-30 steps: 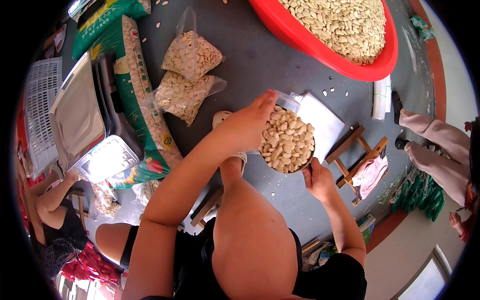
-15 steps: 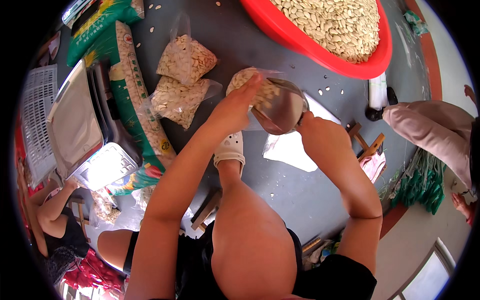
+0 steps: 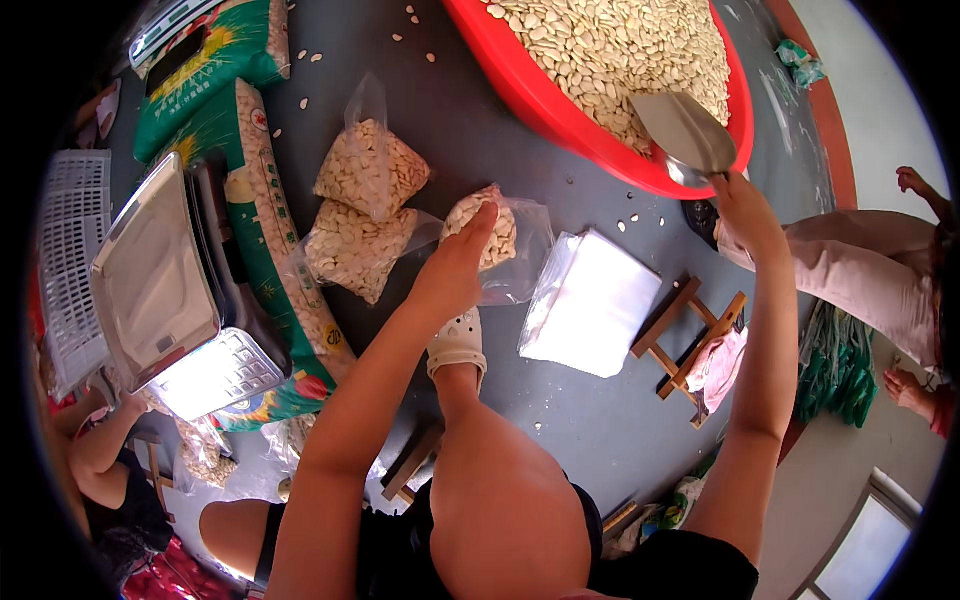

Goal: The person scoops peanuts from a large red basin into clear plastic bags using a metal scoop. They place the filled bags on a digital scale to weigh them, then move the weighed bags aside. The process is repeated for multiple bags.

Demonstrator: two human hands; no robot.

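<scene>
My left hand [image 3: 458, 265] grips the edge of a clear plastic bag [image 3: 527, 240] part filled with pale flat beans; its fingers are closed on the film. My right hand [image 3: 745, 212] is wrapped round the handle of a metal scoop [image 3: 690, 130]. The scoop's bowl lies over the near rim of a big red basin [image 3: 570, 125], its front lip against the beans [image 3: 640, 60] heaped inside. Left of my left hand, two filled clear bags of beans, one [image 3: 370, 170] behind the other [image 3: 355, 245], rest on the floor.
A weighing scale [image 3: 190, 290] stands at the left beside green printed sacks [image 3: 285, 240]. A stack of clear plastic bags [image 3: 595, 300] lies near a small wooden stool [image 3: 690, 345]. Another person's leg [image 3: 860, 255] is at the right. A white crate [image 3: 78, 240] sits far left.
My right hand has carried the scoop from the bag's mouth up and right to the basin; the scoop now holds no visible beans. My left hand stays at the bag.
</scene>
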